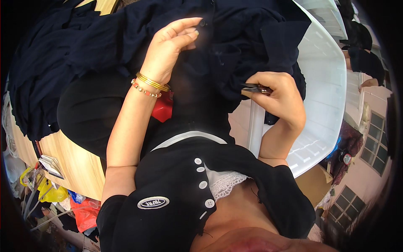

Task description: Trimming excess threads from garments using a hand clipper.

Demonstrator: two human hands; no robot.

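Pinching a small dark button (202, 23) on the dark navy garment (235, 46), the left hand (170, 52) is seen at about 11 o'clock in the view, its fingers (187, 31) closed on the cloth at the button. The right hand (279, 98), at 3 o'clock, is held with fingers curled shut around small thread snips (254, 88), blades pointing toward 9 o'clock.

The garment is draped from the wooden counter (73, 161) at 8 o'clock across to the white plastic crate (325, 84) at 2 o'clock. It is judged soft, limp and light, prone to slipping in folds; a hold at the button edge is judged firmest. No clear long axis can be told from the bunched cloth. The snips are judged stiff and sharp, their axis lying roughly level.
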